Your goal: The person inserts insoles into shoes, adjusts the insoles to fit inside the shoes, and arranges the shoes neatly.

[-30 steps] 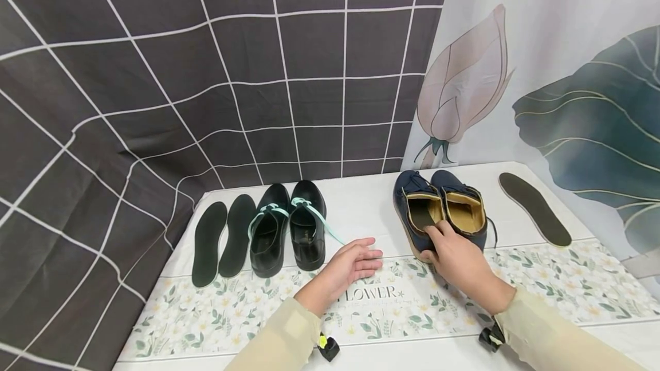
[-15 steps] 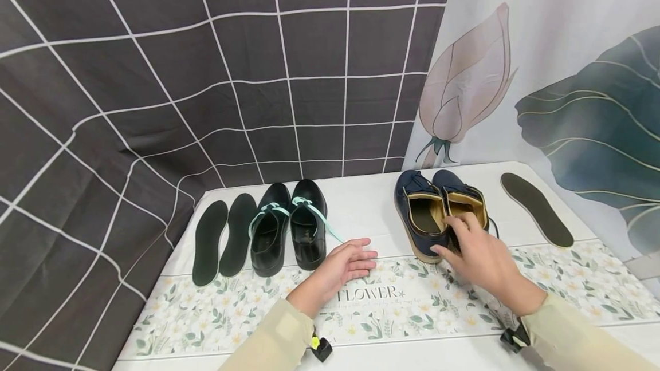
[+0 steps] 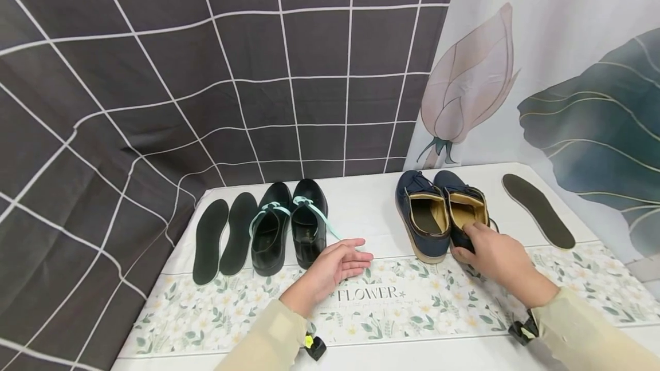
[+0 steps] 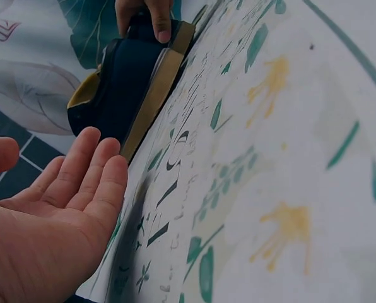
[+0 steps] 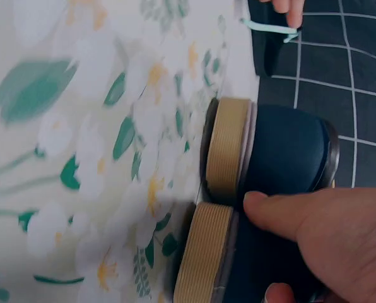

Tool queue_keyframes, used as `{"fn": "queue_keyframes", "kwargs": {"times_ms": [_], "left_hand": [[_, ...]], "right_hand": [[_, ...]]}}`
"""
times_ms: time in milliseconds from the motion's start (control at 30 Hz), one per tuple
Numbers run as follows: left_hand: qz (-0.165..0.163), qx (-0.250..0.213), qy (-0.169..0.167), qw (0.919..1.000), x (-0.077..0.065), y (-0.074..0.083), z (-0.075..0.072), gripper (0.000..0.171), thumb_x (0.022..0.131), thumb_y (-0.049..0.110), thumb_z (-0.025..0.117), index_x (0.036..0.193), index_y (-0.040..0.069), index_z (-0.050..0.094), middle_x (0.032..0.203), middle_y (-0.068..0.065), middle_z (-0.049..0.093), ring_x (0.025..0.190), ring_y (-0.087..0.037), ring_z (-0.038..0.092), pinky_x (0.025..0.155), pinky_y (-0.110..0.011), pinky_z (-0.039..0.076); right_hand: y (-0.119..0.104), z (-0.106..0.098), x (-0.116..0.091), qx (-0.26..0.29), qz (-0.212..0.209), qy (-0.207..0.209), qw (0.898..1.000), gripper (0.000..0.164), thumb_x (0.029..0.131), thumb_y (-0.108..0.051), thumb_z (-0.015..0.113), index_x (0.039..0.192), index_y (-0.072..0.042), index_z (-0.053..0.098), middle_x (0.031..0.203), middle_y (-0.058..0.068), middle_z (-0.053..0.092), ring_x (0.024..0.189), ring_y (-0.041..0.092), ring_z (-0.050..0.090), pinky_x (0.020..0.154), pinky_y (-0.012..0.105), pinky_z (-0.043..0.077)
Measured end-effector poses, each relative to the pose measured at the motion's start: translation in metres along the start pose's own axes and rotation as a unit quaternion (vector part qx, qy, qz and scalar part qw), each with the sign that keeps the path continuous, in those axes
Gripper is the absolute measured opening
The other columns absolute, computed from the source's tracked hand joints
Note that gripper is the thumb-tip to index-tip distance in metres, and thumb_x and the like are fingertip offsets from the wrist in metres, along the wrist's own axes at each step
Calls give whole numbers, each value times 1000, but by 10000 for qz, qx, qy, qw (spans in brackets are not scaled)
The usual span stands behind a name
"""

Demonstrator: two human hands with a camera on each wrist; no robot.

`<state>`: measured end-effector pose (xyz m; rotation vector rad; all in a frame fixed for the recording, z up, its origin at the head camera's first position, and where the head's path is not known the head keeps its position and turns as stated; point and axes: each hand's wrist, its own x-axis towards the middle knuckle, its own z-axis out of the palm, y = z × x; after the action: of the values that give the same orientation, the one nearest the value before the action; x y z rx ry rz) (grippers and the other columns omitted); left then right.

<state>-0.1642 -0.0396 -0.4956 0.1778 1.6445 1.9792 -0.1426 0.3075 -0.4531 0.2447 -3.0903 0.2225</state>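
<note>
Two navy shoes (image 3: 424, 216) with tan soles and tan lining stand side by side at the right, toes to the back. A dark insole (image 3: 425, 214) lies inside the left one; the other (image 3: 459, 188) shows bare tan lining. My right hand (image 3: 497, 259) holds that right shoe at its heel, fingers over the rim and thumb (image 5: 273, 208) against the back. The fingertips inside are hidden in the right wrist view. Palm turned inward, my left hand (image 3: 330, 271) is held with fingers extended beside the black shoes (image 3: 306, 225), holding nothing.
Two dark insoles (image 3: 210, 242) lie at the far left, next to the black shoes with mint laces (image 3: 273, 208). Another insole (image 3: 538, 210) lies at the right of the navy pair. A grid-patterned dark cloth (image 3: 216, 102) hangs behind the flower-printed table cover (image 3: 232, 319).
My right hand has moved from the left navy shoe, where its fingers were at the opening, rightward to the heel of the right one. My left hand has drifted slightly left.
</note>
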Motion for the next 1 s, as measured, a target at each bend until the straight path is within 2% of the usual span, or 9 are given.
{"fn": "queue_keyframes", "kwargs": {"times_ms": [133,233,467,733,867,1000], "left_hand": [[39,20,-76,10000,-1,1,-3,48,103,16,40,147,-2,45,138,-33,61,125,-36,63,108,-43,53],[36,33,-40,10000,-2,0,-3,47,103,16,40,146,-2,47,136,-33,63,122,-36,64,104,-40,55],[2,23,21,10000,-4,-3,-5,48,101,16,42,144,-4,48,135,-34,64,122,-38,64,102,-37,57],[-38,81,29,10000,-7,-5,-7,48,101,17,42,144,-2,49,134,-33,64,119,-34,66,101,-36,57],[-39,102,35,9999,-8,-5,-8,48,101,18,42,144,-2,49,135,-33,64,121,-35,65,101,-37,57],[-53,141,19,9999,-8,-6,-10,48,102,18,41,144,-2,48,135,-33,64,122,-37,64,103,-38,56]], "right_hand": [[3,3,-1,115,-124,188,9997,35,87,-32,76,99,-2,64,88,16,66,61,24,56,50,42,46],[3,4,-2,249,-233,332,9989,28,88,-28,76,89,-5,59,79,8,59,59,20,48,51,39,40],[3,13,-7,318,-409,780,9956,27,87,-21,76,90,-3,55,81,10,55,61,22,48,52,41,43],[6,19,-10,389,-409,1051,9929,26,86,-16,77,98,1,60,88,17,62,67,28,57,55,48,50],[9,19,-11,316,-493,1270,9902,26,85,-16,77,96,-1,58,82,12,57,63,25,53,53,47,49],[9,15,-10,220,-642,1588,9850,28,83,-15,79,89,-5,54,76,7,49,58,20,44,49,43,42]]}}
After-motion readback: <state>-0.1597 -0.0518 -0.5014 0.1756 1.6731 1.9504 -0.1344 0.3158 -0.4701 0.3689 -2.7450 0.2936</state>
